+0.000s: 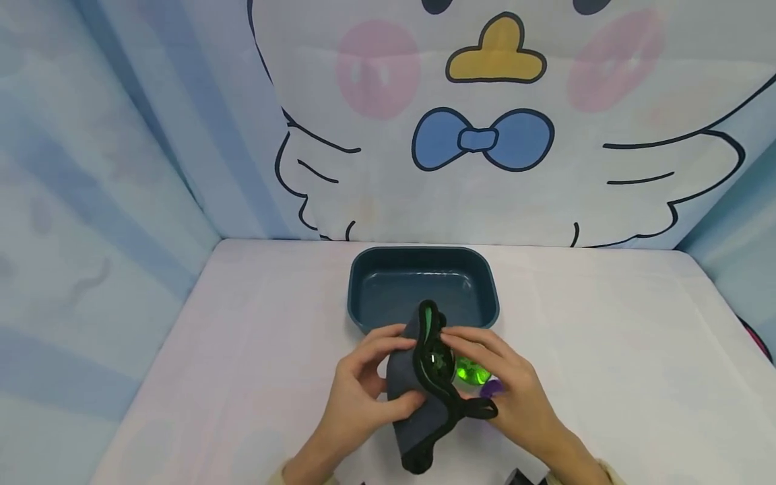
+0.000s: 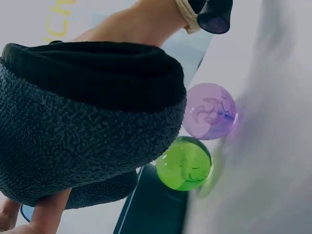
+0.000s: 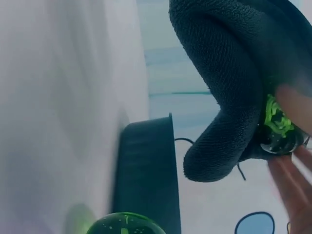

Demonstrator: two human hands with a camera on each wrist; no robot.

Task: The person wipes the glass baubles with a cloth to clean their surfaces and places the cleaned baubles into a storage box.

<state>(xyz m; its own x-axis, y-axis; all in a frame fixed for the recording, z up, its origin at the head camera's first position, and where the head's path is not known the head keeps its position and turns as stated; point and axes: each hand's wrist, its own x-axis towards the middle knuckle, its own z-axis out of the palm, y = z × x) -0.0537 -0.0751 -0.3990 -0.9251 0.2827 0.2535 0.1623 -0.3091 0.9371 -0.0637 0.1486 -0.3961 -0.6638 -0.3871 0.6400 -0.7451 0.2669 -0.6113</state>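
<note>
In the head view my left hand (image 1: pixel 358 391) grips a dark grey-blue terry cloth (image 1: pixel 400 377) with black edging and a black loop, fingers on its far side and thumb on the near side. The left wrist view shows that cloth (image 2: pixel 92 122) folded over into a thick roll. A clear ball with green strands inside (image 3: pixel 278 126) sits against the cloth's black side. My right hand (image 1: pixel 515 391) holds this ball between thumb and fingers; its thumb is mostly hidden in the head view.
On the white table, a bright green ball (image 2: pixel 184 163) and a purple ball (image 2: pixel 209 111) lie beside each other under the right hand. A dark teal rectangular tub (image 1: pixel 424 254) stands behind the hands. A printed curtain (image 1: pixel 485 202) borders the table's back.
</note>
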